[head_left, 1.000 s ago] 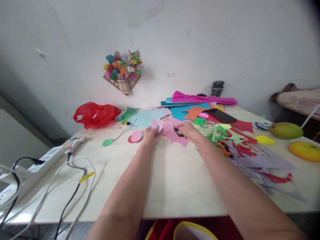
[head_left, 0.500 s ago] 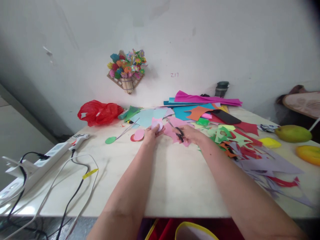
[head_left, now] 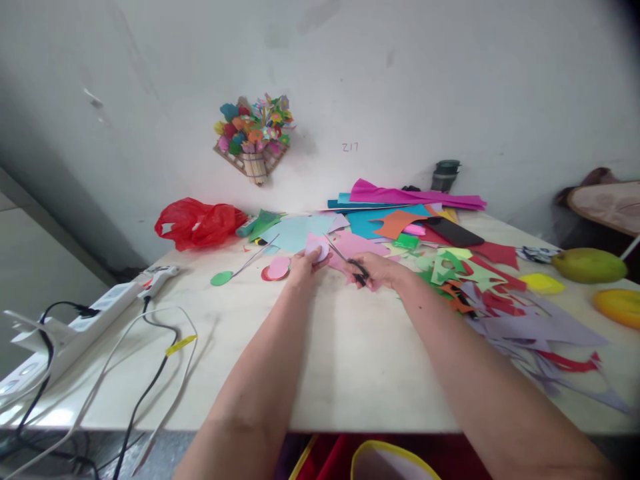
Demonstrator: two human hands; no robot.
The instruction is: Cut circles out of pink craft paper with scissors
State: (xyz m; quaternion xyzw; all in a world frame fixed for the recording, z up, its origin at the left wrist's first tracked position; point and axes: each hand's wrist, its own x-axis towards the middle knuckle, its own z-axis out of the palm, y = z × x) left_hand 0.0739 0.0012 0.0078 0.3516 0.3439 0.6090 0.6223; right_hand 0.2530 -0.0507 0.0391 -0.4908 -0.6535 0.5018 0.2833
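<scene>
My left hand (head_left: 306, 265) pinches a lilac paper disc (head_left: 318, 251) laid against a piece of pink paper (head_left: 311, 239), the thumb on top. In my right hand (head_left: 376, 267) are black-handled scissors (head_left: 358, 269), their blades apart and pointing left toward the paper's edge. A larger pink sheet (head_left: 363, 247) with cut edges lies on the table behind and under the right hand. To the left of my left hand rest a pink disc (head_left: 279, 267) over a red one, and a green disc (head_left: 221, 279) beside thin wires.
A red plastic bag (head_left: 195, 223) sits at the back left. A white power strip (head_left: 107, 313) and cables run along the left side. Paper scraps (head_left: 500, 300), a black phone (head_left: 454, 231) and a green mango (head_left: 589, 265) lie on the right. Coloured sheets (head_left: 415, 195) are stacked at the back.
The scissors and my right hand have shifted slightly, with the blades now wider apart near the pink paper. My left hand keeps its pinch on the disc and paper.
</scene>
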